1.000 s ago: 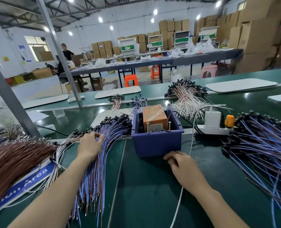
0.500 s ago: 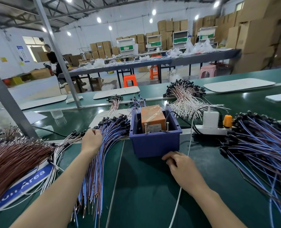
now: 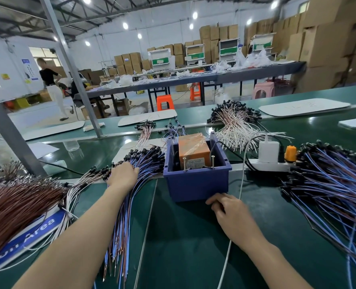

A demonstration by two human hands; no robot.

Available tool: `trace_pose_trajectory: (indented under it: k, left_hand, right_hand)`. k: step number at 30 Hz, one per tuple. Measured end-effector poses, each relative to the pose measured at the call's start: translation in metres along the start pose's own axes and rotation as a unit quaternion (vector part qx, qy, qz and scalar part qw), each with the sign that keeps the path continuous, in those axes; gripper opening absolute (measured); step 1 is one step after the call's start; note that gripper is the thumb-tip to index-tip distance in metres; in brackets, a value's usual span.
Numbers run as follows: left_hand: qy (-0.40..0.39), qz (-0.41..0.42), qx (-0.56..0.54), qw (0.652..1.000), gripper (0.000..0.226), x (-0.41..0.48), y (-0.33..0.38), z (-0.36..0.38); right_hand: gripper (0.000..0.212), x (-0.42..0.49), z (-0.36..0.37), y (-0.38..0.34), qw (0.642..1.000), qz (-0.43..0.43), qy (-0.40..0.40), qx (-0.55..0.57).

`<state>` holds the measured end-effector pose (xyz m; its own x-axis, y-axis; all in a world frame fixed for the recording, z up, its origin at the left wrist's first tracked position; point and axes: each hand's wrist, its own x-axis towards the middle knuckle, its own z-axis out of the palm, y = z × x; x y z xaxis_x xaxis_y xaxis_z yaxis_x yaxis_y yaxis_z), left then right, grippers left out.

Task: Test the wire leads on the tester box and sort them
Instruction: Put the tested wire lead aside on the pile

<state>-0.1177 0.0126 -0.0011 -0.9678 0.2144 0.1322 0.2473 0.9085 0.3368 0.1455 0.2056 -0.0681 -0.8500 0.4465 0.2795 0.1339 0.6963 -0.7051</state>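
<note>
Head: L hand [image 3: 122, 175] on leads [image 3: 145, 161], R hand [image 3: 229, 211] beside box [image 3: 195, 184].

Tester box [image 3: 196, 182] stands between left lead pile [image 3: 145, 161] and right lead pile [image 3: 335, 180] — power strip [image 3: 271, 166] behind-right.

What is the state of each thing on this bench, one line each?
left hand: rests on the blue wire leads, fingers hidden
right hand: loosely curled, holds nothing
tester box: upright in the blue bin
white charger: plugged into the power strip
</note>
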Motion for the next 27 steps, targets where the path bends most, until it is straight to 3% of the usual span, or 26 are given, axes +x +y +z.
trace_pose_trajectory:
  k: [7, 10, 15, 18, 20, 24, 27]
  left_hand:
    - [-0.002, -0.028, 0.045, 0.999, 0.014, 0.017, 0.011, 0.001]
    - [-0.012, -0.046, 0.027, 0.999, 0.016, 0.021, 0.01, 0.001]
    - [-0.044, -0.089, -0.12, 0.988, 0.011, 0.034, 0.008, -0.007]
    - [-0.05, -0.101, -0.212, 0.971, 0.027, 0.041, 0.003, -0.016]
    - [-0.051, -0.108, -0.264, 0.957, 0.02, 0.044, 0.0, -0.022]
    - [-0.011, -0.063, -0.32, 0.945, 0.025, 0.045, -0.003, -0.029]
    - [0.035, -0.028, -0.427, 0.903, 0.028, 0.041, -0.001, -0.035]
  right_hand:
    - [0.026, 0.004, 0.002, 0.001, 1.0, 0.014, -0.006, -0.005]
    - [0.026, 0.004, 0.002, 0.001, 1.0, 0.015, -0.004, -0.003]
    - [0.026, 0.005, 0.002, 0.001, 1.0, 0.016, 0.001, 0.002]
    - [0.027, 0.004, 0.002, 0.001, 1.0, 0.018, 0.0, 0.004]
    - [0.027, 0.004, 0.003, 0.001, 1.0, 0.019, 0.001, 0.005]
    - [0.029, 0.005, 0.004, 0.002, 1.0, 0.02, 0.008, 0.013]
    - [0.029, 0.005, 0.004, 0.002, 1.0, 0.021, 0.012, 0.014]
